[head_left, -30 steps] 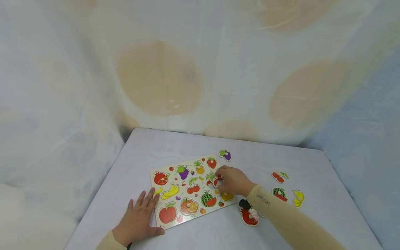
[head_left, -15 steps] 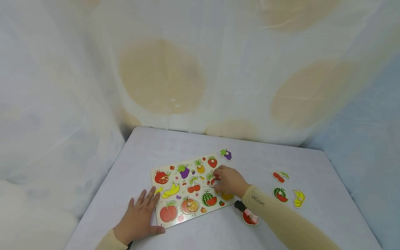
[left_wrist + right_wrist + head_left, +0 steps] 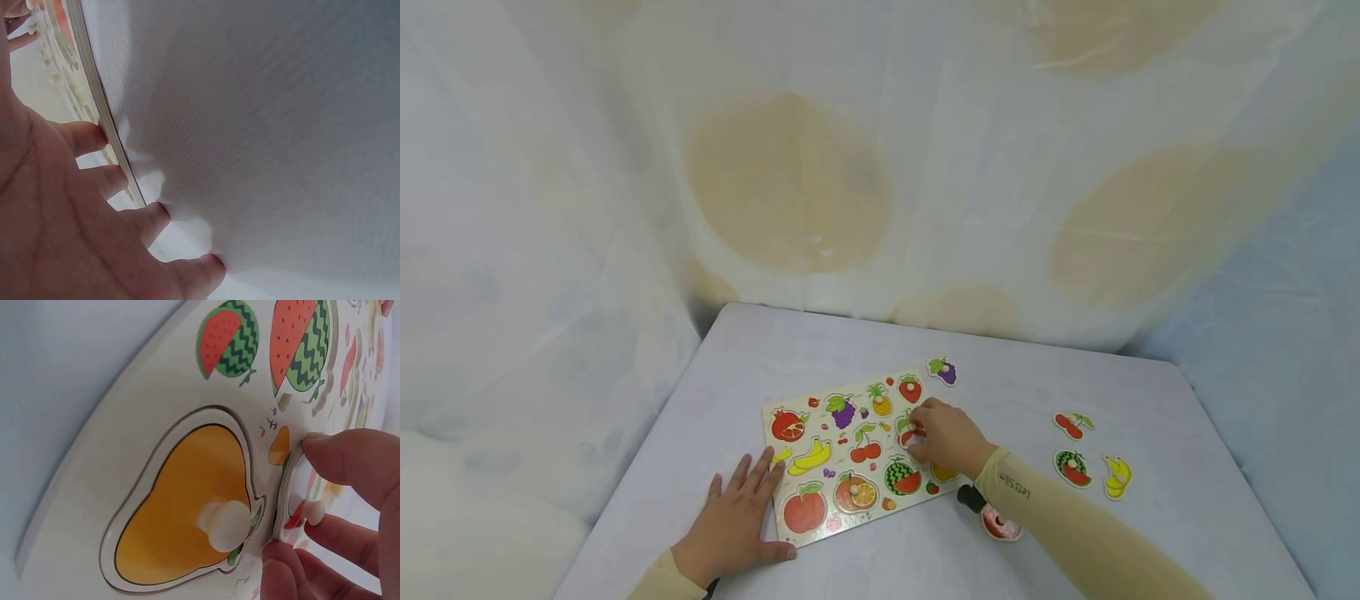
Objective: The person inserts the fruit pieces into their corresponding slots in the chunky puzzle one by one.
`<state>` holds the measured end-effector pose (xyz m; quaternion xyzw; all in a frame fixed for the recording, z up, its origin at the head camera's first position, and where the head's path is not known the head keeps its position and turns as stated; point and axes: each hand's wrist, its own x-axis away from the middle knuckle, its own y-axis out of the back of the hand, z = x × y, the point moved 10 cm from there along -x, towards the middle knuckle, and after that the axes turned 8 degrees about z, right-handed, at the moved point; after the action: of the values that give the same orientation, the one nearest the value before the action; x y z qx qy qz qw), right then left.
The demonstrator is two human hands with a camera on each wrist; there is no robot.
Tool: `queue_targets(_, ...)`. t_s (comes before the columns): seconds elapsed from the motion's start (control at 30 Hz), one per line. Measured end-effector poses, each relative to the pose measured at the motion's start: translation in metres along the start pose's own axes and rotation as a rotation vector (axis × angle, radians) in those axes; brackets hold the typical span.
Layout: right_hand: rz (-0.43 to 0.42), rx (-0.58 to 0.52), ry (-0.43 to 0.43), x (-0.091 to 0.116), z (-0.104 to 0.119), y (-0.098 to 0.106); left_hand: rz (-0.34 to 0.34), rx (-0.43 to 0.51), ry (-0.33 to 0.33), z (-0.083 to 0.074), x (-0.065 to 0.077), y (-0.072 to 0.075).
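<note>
A fruit puzzle board with printed pictures lies slanted on the table. My left hand rests flat at its left side, fingers spread, fingertips at the board's edge. In the left wrist view, the fingers line up along that edge. My right hand is over the board's right side. It pinches a red, white and green knobbed puzzle piece by its rim, one finger beside the knob. The piece is at the board's surface, partly hidden by the hand. Next to it, an orange pear piece sits in its recess.
Behind the board lies a grape piece. Cherry, watermelon and banana pieces lie to the right. A red fruit piece is partly covered by the right forearm. Strawberry, pineapple and orange pieces sit in the board.
The right hand and forearm have shifted slightly left, uncovering the watermelon piece. The pinched piece has turned a little at the same spot on the board. The left hand stays put.
</note>
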<state>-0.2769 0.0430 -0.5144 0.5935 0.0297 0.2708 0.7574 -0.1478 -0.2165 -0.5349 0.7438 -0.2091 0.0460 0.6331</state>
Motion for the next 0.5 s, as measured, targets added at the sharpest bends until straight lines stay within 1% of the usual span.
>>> queue_targets(0.27,0.054,-0.054,-0.025,-0.0007,-0.0063,-0.0025,-0.004,0.0,0.001,0.0006,-0.0015,-0.0017)
queue_targets(0.5,0.039,-0.034,-0.032,-0.0003,-0.0059,-0.001,-0.012,0.002,0.001,0.0011,-0.0014,-0.0014)
